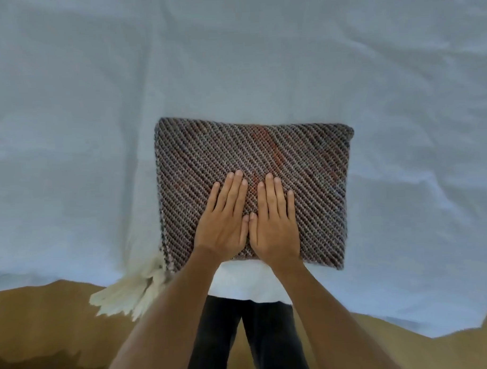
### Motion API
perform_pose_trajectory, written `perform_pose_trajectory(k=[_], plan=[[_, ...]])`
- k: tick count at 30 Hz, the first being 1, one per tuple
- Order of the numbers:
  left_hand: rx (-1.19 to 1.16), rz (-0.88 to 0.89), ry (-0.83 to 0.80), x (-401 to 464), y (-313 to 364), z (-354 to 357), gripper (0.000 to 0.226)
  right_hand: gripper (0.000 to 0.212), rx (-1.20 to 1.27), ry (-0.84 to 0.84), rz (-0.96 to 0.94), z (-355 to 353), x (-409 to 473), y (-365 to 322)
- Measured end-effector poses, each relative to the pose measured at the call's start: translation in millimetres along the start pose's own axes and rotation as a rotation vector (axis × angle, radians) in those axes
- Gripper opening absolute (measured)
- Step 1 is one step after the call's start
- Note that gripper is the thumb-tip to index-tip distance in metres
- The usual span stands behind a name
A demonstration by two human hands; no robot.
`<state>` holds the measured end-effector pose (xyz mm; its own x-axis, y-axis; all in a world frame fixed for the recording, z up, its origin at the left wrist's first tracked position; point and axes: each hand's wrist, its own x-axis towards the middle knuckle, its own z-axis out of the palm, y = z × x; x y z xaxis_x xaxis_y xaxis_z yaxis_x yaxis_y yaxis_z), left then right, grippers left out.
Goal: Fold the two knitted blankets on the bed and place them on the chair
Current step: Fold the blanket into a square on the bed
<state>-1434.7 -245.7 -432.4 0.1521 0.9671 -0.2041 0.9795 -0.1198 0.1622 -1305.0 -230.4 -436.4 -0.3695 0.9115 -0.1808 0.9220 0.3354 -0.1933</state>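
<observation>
Bed (232, 60) sheet pale, wide; folded knitted blanket (291, 166) lies on it near edge, under both palms; cream fringe (124, 296) hangs left of left hand (224, 218); right hand (275, 219) beside it, thumbs touching; both flat, fingers straight, pressing, gripping nothing; judgement: smooth outward evenly, then lift from underneath.

Brown-grey knitted blanket (277, 166) with diagonal ribbing and orange streaks; pale blue bedsheet (96, 106); cream fringe (124, 296); tan floor (43, 329).

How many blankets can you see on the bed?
1 for sure: a folded dark knitted blanket near the bed's front edge, with both hands flat on it. A cream fringe hanging at its left may belong to a second blanket, mostly hidden.
</observation>
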Motion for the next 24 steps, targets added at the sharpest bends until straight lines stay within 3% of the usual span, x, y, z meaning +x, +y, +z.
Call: perform_pose_trajectory(k=[3,7,13,21,24], plan=[[0.024,0.005,0.043,4.7,-4.2,24.5,0.063,0.061,-0.012,0.029,-0.005,18.8,4.9,7.8],[0.006,0.022,-0.012,-1.5,0.0,-0.7,0.064,0.06,-0.028,-0.001,-0.06,-1.9,0.6,5.9],[0.015,-0.043,-0.04,-53.5,-43.5,-29.1,0.068,0.069,-0.178,-0.031,-0.051,-43.9,-25.8,71.7],[-0.015,0.047,0.039,-45.8,-70.9,29.7,0.069,0.066,-0.057,0.103,-0.133,11.4,-15.7,103.1],[0.008,0.043,0.033,-43.2,-69.5,20.5,0.069,0.066,-0.059,0.095,-0.145,3.4,-12.6,101.7]])
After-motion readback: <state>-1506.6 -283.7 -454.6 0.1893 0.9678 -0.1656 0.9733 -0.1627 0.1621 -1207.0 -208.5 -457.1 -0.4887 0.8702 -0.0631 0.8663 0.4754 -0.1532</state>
